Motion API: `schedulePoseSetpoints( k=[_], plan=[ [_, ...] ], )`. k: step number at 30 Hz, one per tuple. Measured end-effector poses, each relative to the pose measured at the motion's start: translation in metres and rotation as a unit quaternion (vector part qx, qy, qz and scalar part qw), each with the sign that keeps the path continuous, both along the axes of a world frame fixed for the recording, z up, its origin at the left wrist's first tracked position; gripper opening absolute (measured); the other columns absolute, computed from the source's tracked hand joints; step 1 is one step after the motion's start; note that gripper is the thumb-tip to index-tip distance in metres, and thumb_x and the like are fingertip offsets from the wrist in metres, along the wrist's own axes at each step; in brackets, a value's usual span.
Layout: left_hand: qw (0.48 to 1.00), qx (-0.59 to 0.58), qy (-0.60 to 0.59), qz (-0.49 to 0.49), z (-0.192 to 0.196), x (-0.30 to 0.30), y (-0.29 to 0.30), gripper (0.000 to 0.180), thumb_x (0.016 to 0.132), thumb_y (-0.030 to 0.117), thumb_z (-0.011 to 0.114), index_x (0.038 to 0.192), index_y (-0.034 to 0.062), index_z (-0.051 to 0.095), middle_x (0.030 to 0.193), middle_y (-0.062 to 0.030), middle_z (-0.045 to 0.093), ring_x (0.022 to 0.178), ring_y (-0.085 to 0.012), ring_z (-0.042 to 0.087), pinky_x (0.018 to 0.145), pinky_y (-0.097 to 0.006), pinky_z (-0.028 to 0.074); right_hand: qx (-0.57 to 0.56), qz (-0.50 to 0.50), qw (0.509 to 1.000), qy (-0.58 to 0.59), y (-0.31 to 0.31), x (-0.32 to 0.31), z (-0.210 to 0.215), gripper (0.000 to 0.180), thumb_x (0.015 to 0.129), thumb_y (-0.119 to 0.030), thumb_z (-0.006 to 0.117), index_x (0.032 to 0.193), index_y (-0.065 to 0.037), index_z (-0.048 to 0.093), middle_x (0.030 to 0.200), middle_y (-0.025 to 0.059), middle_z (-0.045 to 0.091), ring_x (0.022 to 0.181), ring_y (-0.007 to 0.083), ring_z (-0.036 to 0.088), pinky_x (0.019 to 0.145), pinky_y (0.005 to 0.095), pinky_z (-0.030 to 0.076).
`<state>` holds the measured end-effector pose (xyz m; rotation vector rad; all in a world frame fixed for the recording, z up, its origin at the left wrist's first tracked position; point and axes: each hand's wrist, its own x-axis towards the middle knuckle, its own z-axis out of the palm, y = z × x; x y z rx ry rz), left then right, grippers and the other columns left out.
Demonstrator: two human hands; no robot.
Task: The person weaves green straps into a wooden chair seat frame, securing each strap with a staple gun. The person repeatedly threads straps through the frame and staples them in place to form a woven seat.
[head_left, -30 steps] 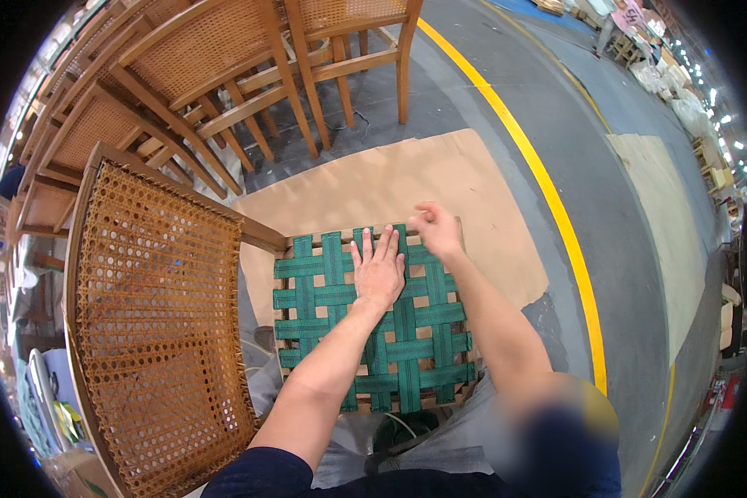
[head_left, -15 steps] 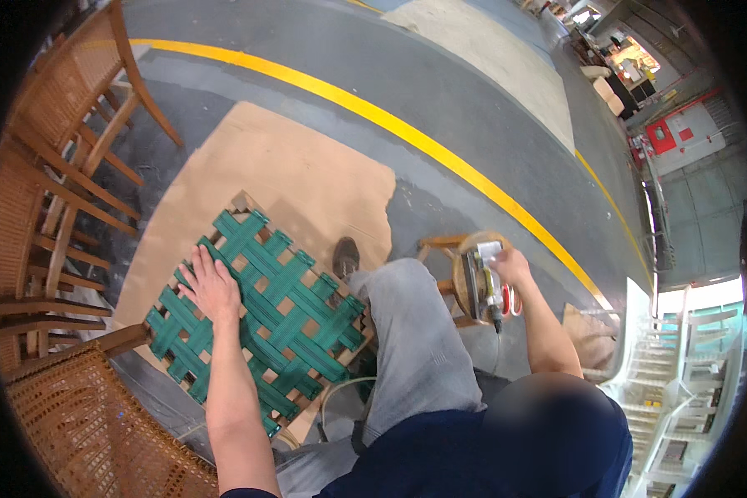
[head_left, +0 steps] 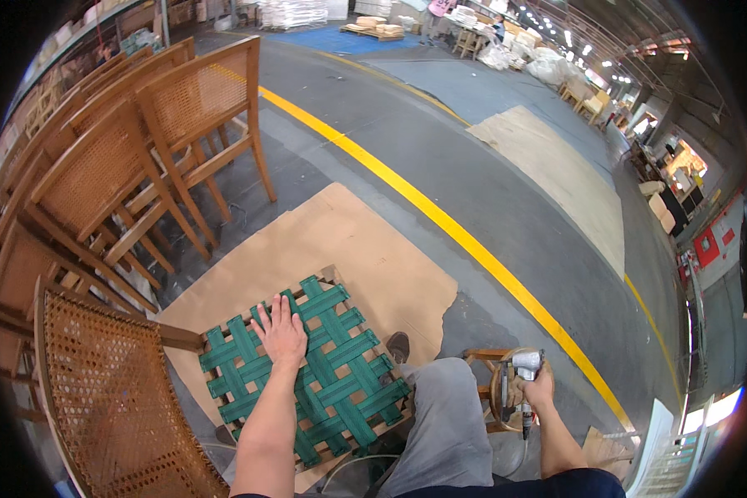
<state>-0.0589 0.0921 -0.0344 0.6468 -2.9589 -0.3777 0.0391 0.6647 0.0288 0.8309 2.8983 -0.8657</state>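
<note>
While the green webbed seat frame (head_left: 307,373) lies on cardboard (head_left: 349,249) against the knee, left hand (head_left: 280,334) presses flat, fingers spread; springy straps, rigid rim, so hold the rim; right hand (head_left: 539,388) clutches a staple gun (head_left: 519,378).

The seat (head_left: 311,369), a wooden frame woven with green webbing, lay flat on cardboard (head_left: 340,241); the silver stapler (head_left: 523,378) hung upright beside a stool (head_left: 483,358).

Left hand (head_left: 280,336) on green webbed seat (head_left: 307,373)
</note>
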Motion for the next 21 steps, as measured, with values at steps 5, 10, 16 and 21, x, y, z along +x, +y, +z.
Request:
schedulePoseSetpoints(
  k=[5, 10, 16, 21],
  plan=[
    [0.999, 0.018, 0.025, -0.006, -0.007, -0.003, 0.005, 0.057, 0.105, 0.038, 0.041, 0.158, 0.0186, 0.039, 0.168, 0.0012, 0.028, 0.156, -0.0352, 0.017, 0.126, -0.059, 0.007, -0.103, 0.101, 0.984, 0.102, -0.058, -0.043, 0.092, 0.050, 0.077, -0.008, 0.079, 0.123, 0.001, 0.063, 0.113, 0.0130, 0.071, 0.104, 0.0265, 0.068, 0.093, 0.0400, 0.052],
    [0.998, 0.014, 0.060, 0.001, -0.013, 0.004, -0.002, 0.056, 0.105, 0.037, 0.043, 0.157, 0.0184, 0.041, 0.167, 0.0000, 0.031, 0.155, -0.0350, 0.019, 0.126, -0.059, 0.010, -0.406, 0.149, 0.901, -0.019, -0.203, -0.117, 0.178, 0.042, 0.089, -0.021, 0.079, 0.122, -0.001, 0.064, 0.103, 0.0070, 0.070, 0.088, 0.0176, 0.067, 0.076, 0.0358, 0.056],
    [0.997, 0.031, 0.072, -0.004, -0.017, 0.000, 0.000, 0.055, 0.105, 0.036, 0.045, 0.157, 0.0190, 0.040, 0.167, 0.0010, 0.028, 0.156, -0.0348, 0.017, 0.126, -0.058, 0.012, -0.419, 0.264, 0.860, -0.126, -0.372, -0.182, 0.109, 0.049, 0.088, -0.037, 0.081, 0.119, -0.004, 0.061, 0.086, 0.0046, 0.064, 0.064, 0.0151, 0.059, 0.055, 0.0326, 0.049],
    [0.996, 0.048, 0.080, -0.010, -0.015, -0.002, 0.003, 0.055, 0.105, 0.036, 0.046, 0.157, 0.0193, 0.040, 0.167, 0.0011, 0.028, 0.156, -0.0346, 0.016, 0.126, -0.059, 0.010, -0.404, 0.285, 0.855, -0.156, -0.455, -0.207, 0.057, 0.038, 0.095, -0.037, 0.074, 0.111, -0.006, 0.061, 0.085, 0.0032, 0.064, 0.059, 0.0134, 0.057, 0.049, 0.0317, 0.048]
  ],
)
